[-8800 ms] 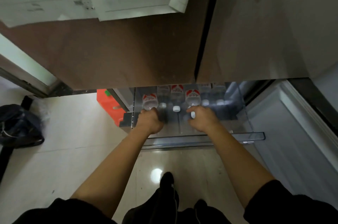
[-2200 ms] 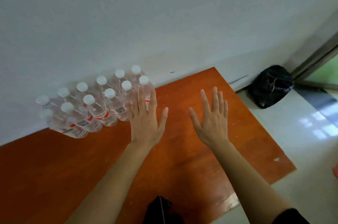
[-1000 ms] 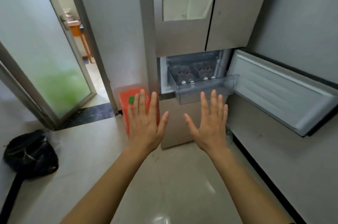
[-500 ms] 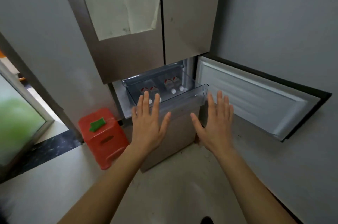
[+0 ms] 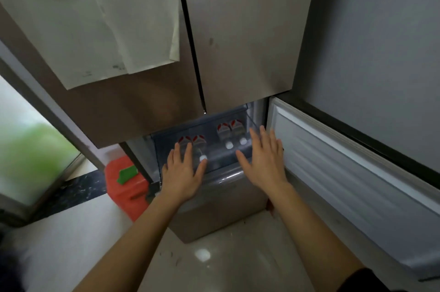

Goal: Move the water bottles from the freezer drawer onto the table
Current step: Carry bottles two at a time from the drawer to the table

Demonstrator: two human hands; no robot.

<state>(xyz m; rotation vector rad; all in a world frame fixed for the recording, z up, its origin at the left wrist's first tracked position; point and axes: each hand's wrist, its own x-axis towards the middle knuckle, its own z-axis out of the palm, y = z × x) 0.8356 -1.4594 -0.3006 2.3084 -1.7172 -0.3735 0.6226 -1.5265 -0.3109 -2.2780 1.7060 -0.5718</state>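
Clear plastic freezer drawer (image 5: 223,163) stands open beneath the closed upper fridge doors. Four water bottles appear to lie inside in two pairs, white caps toward the person and bodies running back toward 12 o'clock. Both hands are empty, fingers straight and spread. The left hand (image 5: 182,172) hovers just before the left pair (image 5: 198,140). The right hand (image 5: 263,160) is at 4 o'clock from the right pair (image 5: 229,128), slightly farther off.

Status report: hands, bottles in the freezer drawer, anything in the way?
Left hand, right hand open, empty, hovering before freezer drawer. Four water bottles visible inside. Freezer door stands open; path clear.
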